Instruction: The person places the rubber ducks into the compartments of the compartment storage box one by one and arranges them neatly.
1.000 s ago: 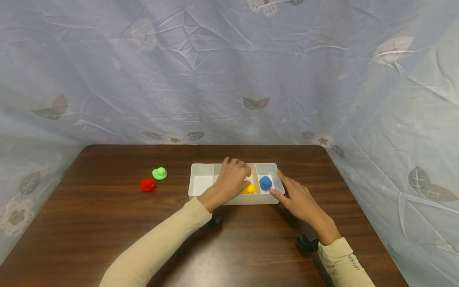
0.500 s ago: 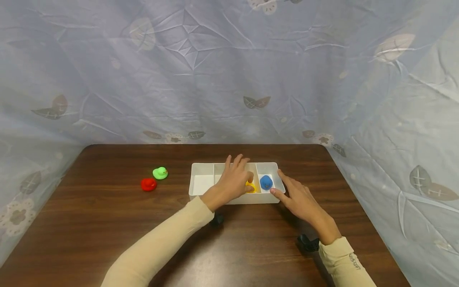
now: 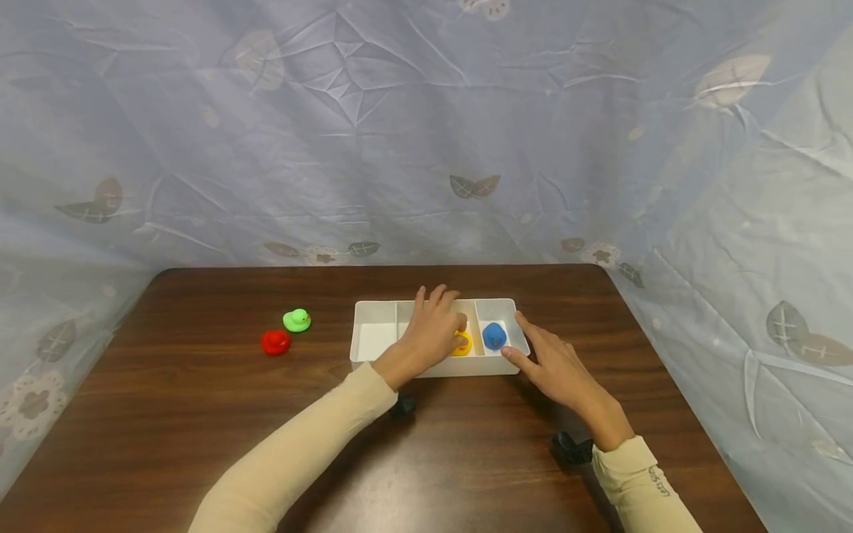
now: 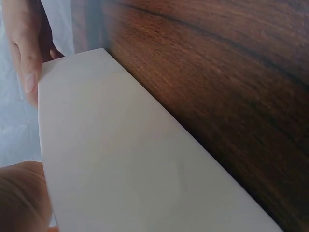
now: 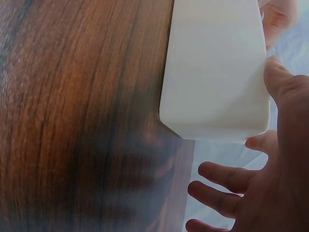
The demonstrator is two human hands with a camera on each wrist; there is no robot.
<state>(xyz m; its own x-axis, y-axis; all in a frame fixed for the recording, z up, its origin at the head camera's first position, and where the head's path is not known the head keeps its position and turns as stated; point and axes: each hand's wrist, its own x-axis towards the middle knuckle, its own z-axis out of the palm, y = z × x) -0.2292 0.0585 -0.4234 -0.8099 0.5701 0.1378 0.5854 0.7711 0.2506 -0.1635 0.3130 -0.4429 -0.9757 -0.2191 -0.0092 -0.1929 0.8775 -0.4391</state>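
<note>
Left fingers (image 3: 461,322) curled, pinching yellow duck (image 3: 466,348) inside box (image 3: 476,366). Right fingers (image 3: 537,340) extended, touching box end; blue duck (image 3: 494,337) sits between both. Loose pinch could tip yellow duck; a push from the right could slide box along surface (image 3: 200,414).

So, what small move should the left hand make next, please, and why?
Perhaps lift the left hand out of the white box, leaving the yellow duck inside: it is already in the middle compartment, while the red duck and green duck lie outside on the table.
</note>
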